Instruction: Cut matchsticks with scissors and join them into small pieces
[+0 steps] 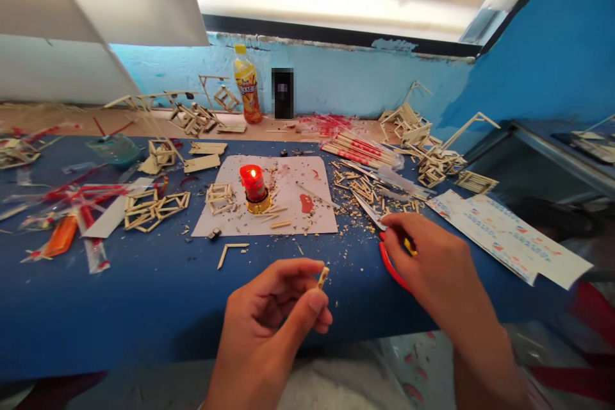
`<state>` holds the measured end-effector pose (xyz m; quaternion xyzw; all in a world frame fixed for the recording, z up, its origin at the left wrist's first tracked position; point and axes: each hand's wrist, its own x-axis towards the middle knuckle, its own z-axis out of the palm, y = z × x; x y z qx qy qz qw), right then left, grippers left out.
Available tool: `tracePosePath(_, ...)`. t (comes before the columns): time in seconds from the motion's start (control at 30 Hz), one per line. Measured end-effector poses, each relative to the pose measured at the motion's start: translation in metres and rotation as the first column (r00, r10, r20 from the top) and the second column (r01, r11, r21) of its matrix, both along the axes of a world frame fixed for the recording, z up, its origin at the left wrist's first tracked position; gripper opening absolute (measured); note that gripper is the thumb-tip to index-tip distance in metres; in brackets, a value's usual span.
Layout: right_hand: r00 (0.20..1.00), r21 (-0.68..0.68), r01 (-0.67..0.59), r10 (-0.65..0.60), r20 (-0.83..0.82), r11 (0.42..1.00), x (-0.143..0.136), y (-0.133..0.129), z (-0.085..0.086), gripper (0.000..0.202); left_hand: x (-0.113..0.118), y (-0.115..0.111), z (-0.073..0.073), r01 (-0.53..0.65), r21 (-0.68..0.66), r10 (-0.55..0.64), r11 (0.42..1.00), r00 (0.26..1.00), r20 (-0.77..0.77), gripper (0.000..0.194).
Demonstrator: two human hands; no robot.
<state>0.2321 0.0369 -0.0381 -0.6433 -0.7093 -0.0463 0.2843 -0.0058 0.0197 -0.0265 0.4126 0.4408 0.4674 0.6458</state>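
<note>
My left hand (pixel 278 320) pinches a short piece of wooden stick (pixel 323 278) with dark marks between thumb and fingertips, above the front of the blue table (pixel 144 307). To the right, my right hand (pixel 427 256) is closed over a pair of scissors (pixel 369 210) with grey blades and red-and-yellow handles. The blades point away to the left, among cut stick bits. A lit red candle (pixel 254 182) in a gold holder stands on a white paper sheet (pixel 298 170). Beside it on the paper is a small stick frame (pixel 220 197).
Wooden stick bundles (pixel 358 148) in red-marked plastic lie behind the scrap pile. Stick models (pixel 156 210) stand at left, others (pixel 432 163) at right. A yellow drink bottle (pixel 247 86) is by the wall. Printed paper strips (pixel 509 234) lie right; an orange piece (pixel 61 235) left.
</note>
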Motion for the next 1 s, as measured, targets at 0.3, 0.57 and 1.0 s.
tracePosePath(0.3, 0.968, -0.418, 0.248, -0.243, 0.066, 0.874, 0.046, -0.003, -0.035, 0.025, -0.007, 0.009, -0.020, -0.054, 0.123, 0.063, 0.991, 0.995, -0.072, 0.013)
tracePosePath(0.57, 0.943, -0.496, 0.321, -0.321, 0.087, 0.807, 0.056, 0.002, -0.042, 0.025, -0.006, 0.010, -0.011, -0.040, 0.114, 0.039, 0.993, 0.999, 0.011, 0.020)
tracePosePath(1.0, 0.861, -0.450, 0.267, -0.421, -0.286, 0.852, 0.066, -0.013, -0.044, 0.022, -0.002, 0.008, 0.006, 0.059, -0.080, -0.030, 0.995, 0.945, 0.325, 0.005)
